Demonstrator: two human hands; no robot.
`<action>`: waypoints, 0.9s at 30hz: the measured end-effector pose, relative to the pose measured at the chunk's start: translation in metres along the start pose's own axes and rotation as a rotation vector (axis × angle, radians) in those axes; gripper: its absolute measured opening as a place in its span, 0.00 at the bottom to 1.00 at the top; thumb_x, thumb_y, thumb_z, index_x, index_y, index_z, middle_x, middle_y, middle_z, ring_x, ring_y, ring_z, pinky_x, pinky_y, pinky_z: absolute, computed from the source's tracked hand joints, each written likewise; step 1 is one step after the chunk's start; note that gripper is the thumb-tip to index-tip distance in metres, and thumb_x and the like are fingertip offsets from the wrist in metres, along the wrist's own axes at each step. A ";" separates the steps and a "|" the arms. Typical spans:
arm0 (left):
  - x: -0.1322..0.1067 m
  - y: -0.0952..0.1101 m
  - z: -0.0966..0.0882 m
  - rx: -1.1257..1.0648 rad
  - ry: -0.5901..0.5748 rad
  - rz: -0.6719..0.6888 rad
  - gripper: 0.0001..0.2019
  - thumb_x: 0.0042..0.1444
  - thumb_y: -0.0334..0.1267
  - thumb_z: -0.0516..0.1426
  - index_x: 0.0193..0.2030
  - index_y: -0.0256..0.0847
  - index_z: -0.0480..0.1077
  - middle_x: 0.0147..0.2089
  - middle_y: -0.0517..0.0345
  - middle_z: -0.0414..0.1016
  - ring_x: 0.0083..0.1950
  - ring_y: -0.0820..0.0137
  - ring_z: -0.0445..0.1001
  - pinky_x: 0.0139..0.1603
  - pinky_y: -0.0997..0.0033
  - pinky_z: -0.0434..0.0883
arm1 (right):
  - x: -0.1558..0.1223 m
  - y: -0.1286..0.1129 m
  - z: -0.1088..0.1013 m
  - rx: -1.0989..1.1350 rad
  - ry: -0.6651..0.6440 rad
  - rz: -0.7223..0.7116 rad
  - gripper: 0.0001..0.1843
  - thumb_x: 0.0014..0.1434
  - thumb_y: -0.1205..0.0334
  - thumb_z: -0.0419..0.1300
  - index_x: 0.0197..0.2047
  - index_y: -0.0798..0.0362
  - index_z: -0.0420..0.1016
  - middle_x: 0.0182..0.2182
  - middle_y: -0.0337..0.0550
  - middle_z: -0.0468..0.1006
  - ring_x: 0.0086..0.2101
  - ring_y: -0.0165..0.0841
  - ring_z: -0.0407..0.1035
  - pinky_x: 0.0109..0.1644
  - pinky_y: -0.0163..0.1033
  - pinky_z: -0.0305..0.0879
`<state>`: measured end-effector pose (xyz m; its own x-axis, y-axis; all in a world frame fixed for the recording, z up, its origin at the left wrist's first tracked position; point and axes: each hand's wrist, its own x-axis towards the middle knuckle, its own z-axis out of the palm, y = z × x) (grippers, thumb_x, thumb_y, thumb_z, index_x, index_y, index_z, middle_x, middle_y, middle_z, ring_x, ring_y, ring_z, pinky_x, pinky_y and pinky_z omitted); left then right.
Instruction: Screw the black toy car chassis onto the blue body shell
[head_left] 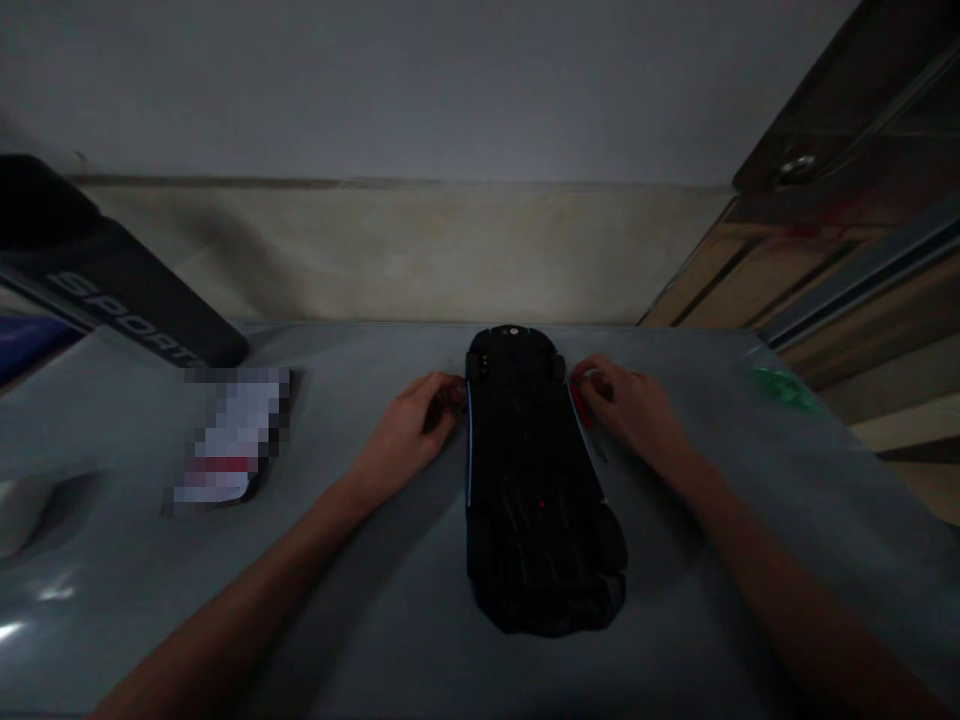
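Note:
A toy car (525, 450) lies upside down on the table, its black underside and wheels facing up. My left hand (412, 430) is closed at the car's left edge, near one wheel. Its fingertips are pinched together, and what they hold is too dark to make out. On the opposite side, my right hand (634, 410) has its fingers curled around a red-handled screwdriver (581, 407). The tool's thin shaft points down along the car's right side.
A phone-like item (229, 435), blurred out, rests on the grey table (337, 620) at left. Behind it leans a black padded bar (142, 290) lettered "SPORTS". A green crumpled piece (785, 388) lies at right. A pale wall (420, 250) borders the far edge.

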<state>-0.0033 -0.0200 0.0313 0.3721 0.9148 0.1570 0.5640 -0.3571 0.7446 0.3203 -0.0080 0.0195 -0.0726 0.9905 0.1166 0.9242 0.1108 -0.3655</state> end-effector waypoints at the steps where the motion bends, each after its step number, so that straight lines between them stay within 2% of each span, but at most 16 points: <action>1: 0.000 0.000 0.000 -0.005 0.002 0.003 0.15 0.67 0.33 0.55 0.56 0.41 0.77 0.50 0.49 0.83 0.48 0.58 0.82 0.57 0.55 0.78 | 0.000 0.000 -0.001 -0.005 -0.006 0.001 0.14 0.77 0.62 0.55 0.55 0.47 0.82 0.32 0.43 0.85 0.33 0.43 0.80 0.38 0.43 0.64; 6: 0.000 -0.002 -0.001 -0.021 0.026 0.018 0.14 0.65 0.32 0.56 0.53 0.44 0.78 0.49 0.51 0.83 0.49 0.57 0.82 0.60 0.55 0.78 | 0.001 0.000 -0.002 -0.024 -0.024 0.006 0.14 0.76 0.63 0.55 0.55 0.47 0.81 0.34 0.45 0.85 0.34 0.45 0.82 0.38 0.44 0.66; 11: 0.000 0.000 -0.001 -0.008 0.005 0.019 0.12 0.65 0.32 0.56 0.52 0.44 0.76 0.50 0.52 0.84 0.49 0.58 0.82 0.59 0.55 0.79 | 0.000 -0.002 -0.002 -0.043 -0.038 0.027 0.14 0.76 0.63 0.56 0.58 0.50 0.81 0.33 0.43 0.85 0.34 0.43 0.82 0.38 0.43 0.64; 16: 0.000 0.000 -0.001 -0.006 0.018 0.020 0.12 0.66 0.32 0.55 0.53 0.42 0.76 0.49 0.51 0.83 0.50 0.58 0.82 0.60 0.54 0.78 | -0.001 -0.004 -0.003 -0.048 -0.037 0.014 0.15 0.76 0.63 0.55 0.57 0.48 0.81 0.34 0.44 0.85 0.34 0.44 0.81 0.40 0.44 0.67; 27: 0.000 -0.002 -0.001 -0.012 0.019 0.040 0.13 0.66 0.32 0.56 0.54 0.46 0.77 0.50 0.52 0.84 0.51 0.57 0.83 0.60 0.55 0.78 | -0.001 -0.005 -0.004 -0.026 -0.036 0.008 0.14 0.77 0.63 0.54 0.56 0.47 0.81 0.33 0.42 0.83 0.34 0.44 0.81 0.39 0.44 0.65</action>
<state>-0.0050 -0.0193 0.0300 0.3803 0.9032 0.1988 0.5398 -0.3914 0.7453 0.3174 -0.0101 0.0246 -0.0785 0.9936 0.0806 0.9343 0.1015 -0.3416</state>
